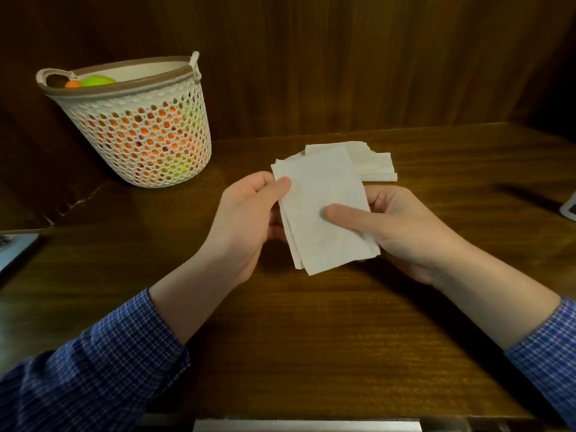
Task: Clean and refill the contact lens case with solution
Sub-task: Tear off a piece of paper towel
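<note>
Both hands hold a folded white paper tissue [314, 194] above the brown wooden table [311, 338]. My left hand [246, 219] pinches its upper left edge with thumb on top. My right hand [396, 226] grips its right side, thumb pressed across the front. Behind it a second white tissue [374, 165] lies flat on the table. No contact lens case or solution bottle is visible; whether anything is wrapped inside the held tissue I cannot tell.
A white perforated basket [140, 126] with orange and green items stands at the back left. A dark wooden wall [343, 57] rises behind the table. A white object [568, 208] peeks in at the right edge, a grey flat object [15, 251] at the left edge.
</note>
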